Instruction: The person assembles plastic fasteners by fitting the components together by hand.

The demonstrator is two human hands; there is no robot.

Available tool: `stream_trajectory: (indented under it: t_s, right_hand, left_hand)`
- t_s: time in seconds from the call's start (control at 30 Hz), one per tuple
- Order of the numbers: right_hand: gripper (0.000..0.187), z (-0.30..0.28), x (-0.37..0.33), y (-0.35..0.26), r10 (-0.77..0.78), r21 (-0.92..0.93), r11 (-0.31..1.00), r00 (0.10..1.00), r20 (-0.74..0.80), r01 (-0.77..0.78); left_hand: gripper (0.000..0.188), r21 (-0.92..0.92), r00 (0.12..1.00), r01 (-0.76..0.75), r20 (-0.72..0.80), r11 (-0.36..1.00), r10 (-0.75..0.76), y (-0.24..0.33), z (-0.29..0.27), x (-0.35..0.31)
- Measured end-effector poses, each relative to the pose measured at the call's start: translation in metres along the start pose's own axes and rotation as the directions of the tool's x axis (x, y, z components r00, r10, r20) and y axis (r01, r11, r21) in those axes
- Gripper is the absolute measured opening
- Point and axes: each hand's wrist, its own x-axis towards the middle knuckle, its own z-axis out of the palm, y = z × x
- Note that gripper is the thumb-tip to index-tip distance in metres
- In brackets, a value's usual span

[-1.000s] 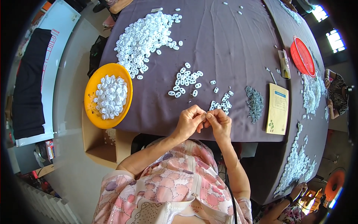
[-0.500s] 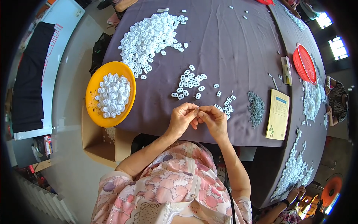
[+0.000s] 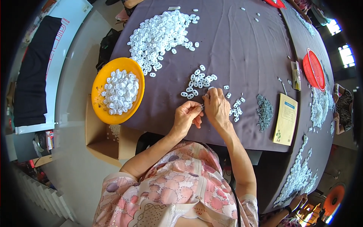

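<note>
My left hand (image 3: 186, 118) is closed in a pinch, with a small pale piece (image 3: 201, 107) at its fingertips, too small to name. To its right, my right hand (image 3: 216, 107) reaches farther over the table. Its bent fingers close on a white two-holed plastic piece (image 3: 211, 88), mostly hidden under them. Just beyond lies a loose cluster of such white pieces (image 3: 197, 81), oval with two dark holes. A smaller group (image 3: 236, 109) is to the right of my right hand. Farther right sits a small heap of grey-green thin bits (image 3: 265, 112).
A large heap of white pieces (image 3: 159, 36) covers the far left. A yellow bowl (image 3: 99, 81) of them overhangs the left edge, above a cardboard box (image 3: 128, 142). A yellow booklet (image 3: 284, 125) and red basket (image 3: 309, 70) lie right. Other people sit at the right table.
My hands were together at the fingertips. Now the right hand has parted from the left and moved out to a white piece near the cluster. The view has shifted slightly.
</note>
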Motion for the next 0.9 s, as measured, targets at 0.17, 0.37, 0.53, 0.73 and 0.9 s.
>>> stream_trajectory:
  t_s: [0.17, 0.37, 0.53, 0.73, 0.9]
  right_hand:
    - [0.014, -0.001, -0.013, 0.013, 0.313, 0.767, 0.523, 0.921, 0.232, -0.371]
    - [0.014, -0.021, -0.036, 0.018, 0.258, 0.902, 0.230, 0.917, 0.305, -0.365]
    - [0.017, -0.021, -0.043, 0.022, 0.220, 0.934, 0.197, 0.942, 0.254, -0.298]
    - [0.017, -0.017, -0.044, 0.022, 0.203, 0.930, 0.224, 0.947, 0.249, -0.292]
    - [0.015, -0.014, -0.044, 0.021, 0.202, 0.925, 0.251, 0.951, 0.236, -0.283]
  left_hand:
    - [0.011, -0.002, 1.000, -0.012, 0.006, 1.000, 0.012, 0.001, 0.005, -0.001]
    - [0.011, 0.048, 0.999, -0.018, 0.046, 0.999, 0.016, -0.003, 0.011, 0.000]
    - [0.011, 0.054, 0.999, -0.017, 0.051, 0.998, 0.014, -0.003, 0.019, 0.000]
    - [0.012, 0.103, 0.998, -0.051, 0.053, 0.993, 0.046, 0.000, 0.021, -0.002]
    - [0.012, 0.171, 0.993, -0.096, 0.089, 0.981, 0.082, -0.002, 0.018, 0.000]
